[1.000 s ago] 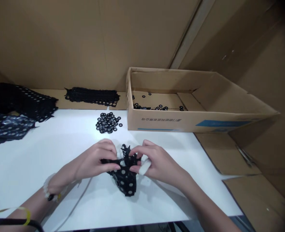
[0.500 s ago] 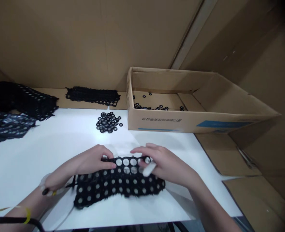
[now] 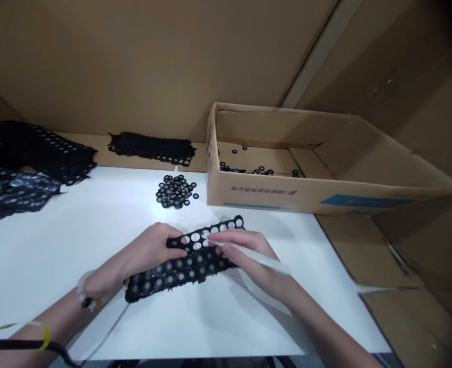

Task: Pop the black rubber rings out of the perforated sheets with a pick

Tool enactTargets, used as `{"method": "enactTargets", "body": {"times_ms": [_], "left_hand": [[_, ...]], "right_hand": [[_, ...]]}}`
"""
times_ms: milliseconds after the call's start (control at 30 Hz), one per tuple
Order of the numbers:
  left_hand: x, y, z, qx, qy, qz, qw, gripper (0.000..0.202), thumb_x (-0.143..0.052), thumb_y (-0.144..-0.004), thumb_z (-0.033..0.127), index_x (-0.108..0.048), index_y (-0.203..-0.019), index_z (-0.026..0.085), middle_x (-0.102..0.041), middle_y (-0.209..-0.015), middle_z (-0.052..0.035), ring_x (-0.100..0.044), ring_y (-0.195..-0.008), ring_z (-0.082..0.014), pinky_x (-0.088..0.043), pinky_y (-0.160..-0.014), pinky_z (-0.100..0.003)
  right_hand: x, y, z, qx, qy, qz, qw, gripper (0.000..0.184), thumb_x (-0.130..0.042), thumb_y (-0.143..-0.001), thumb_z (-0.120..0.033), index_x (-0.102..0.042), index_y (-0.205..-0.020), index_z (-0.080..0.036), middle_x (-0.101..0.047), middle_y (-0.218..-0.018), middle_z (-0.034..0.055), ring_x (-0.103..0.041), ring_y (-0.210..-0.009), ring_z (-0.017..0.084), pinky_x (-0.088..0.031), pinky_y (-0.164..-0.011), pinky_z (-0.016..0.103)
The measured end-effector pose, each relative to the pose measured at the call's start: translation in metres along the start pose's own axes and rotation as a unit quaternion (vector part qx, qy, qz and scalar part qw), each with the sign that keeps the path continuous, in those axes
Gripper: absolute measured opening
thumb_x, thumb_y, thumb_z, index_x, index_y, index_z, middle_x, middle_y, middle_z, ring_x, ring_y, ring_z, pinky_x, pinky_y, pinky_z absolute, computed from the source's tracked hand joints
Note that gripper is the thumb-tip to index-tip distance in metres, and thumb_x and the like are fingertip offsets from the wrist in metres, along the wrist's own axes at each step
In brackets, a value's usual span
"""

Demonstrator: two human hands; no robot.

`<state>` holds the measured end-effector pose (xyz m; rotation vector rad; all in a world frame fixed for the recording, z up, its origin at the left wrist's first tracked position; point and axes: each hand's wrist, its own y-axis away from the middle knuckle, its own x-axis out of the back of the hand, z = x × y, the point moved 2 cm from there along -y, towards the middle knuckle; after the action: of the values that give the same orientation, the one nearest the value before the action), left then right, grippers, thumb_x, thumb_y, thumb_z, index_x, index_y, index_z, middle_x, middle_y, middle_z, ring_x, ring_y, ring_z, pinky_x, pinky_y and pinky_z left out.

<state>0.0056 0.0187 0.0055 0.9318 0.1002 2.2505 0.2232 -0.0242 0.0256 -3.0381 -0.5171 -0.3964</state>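
Left hand [image 3: 149,250] and right hand [image 3: 247,255] close together on a black perforated strip [image 3: 160,282], right also pinching a white stick [image 3: 262,260] — strip on the white worktop [image 3: 76,230]; removal of rings [image 3: 157,269] seemingly under way, next pull needing a firm hold.

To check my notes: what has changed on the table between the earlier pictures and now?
The black perforated sheet, bunched at first, was spread flat and now lies narrower, slanting up to the right, perhaps folded. The left hand and right hand remain on it. The white stick in the right hand now extends past that hand. The pile of black rings and the cardboard box stayed as they were.
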Motion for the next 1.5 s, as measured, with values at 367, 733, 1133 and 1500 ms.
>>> {"method": "enactTargets", "body": {"times_ms": [367,733,1133,1500], "left_hand": [[-0.001,-0.005,-0.007,-0.007,0.047,0.021,0.999,0.027,-0.060,-0.080,0.042,-0.066,-0.078,0.016,-0.067,-0.076,0.0024,-0.057,-0.073,-0.0172,-0.039,-0.066,-0.022],[-0.005,-0.003,0.002,0.001,-0.015,0.050,0.999,0.028,-0.054,-0.084,0.039,-0.066,-0.077,0.016,-0.064,-0.069,0.0017,-0.053,-0.065,-0.0151,-0.035,-0.061,-0.023],[-0.017,-0.002,-0.002,-0.027,-0.047,0.087,0.995,0.026,-0.054,-0.085,0.031,-0.059,-0.064,0.016,-0.061,-0.062,0.0005,-0.052,-0.059,-0.0138,-0.032,-0.057,-0.023],[-0.007,-0.003,0.004,-0.049,0.028,0.078,0.995,0.028,-0.058,-0.083,0.040,-0.065,-0.072,0.015,-0.065,-0.069,0.0008,-0.056,-0.068,-0.0157,-0.040,-0.062,-0.023]], "right_hand": [[-0.014,-0.004,0.015,0.076,0.090,0.028,0.993,0.013,-0.062,-0.084,-0.021,-0.071,-0.094,-0.021,-0.071,-0.088,0.0030,-0.066,-0.077,0.016,-0.050,-0.067,0.025],[-0.011,-0.007,0.012,0.108,0.112,0.013,0.988,0.012,-0.062,-0.084,-0.018,-0.072,-0.089,-0.022,-0.071,-0.087,0.0022,-0.066,-0.077,0.015,-0.051,-0.067,0.024],[-0.031,-0.003,0.034,0.157,0.134,0.082,0.975,0.011,-0.058,-0.087,-0.017,-0.068,-0.090,-0.021,-0.068,-0.087,0.0027,-0.064,-0.078,0.014,-0.051,-0.071,0.025],[-0.031,-0.003,0.021,0.173,0.133,0.131,0.967,0.010,-0.061,-0.084,-0.013,-0.067,-0.088,-0.019,-0.070,-0.087,0.0039,-0.066,-0.078,0.015,-0.053,-0.073,0.026]]}}
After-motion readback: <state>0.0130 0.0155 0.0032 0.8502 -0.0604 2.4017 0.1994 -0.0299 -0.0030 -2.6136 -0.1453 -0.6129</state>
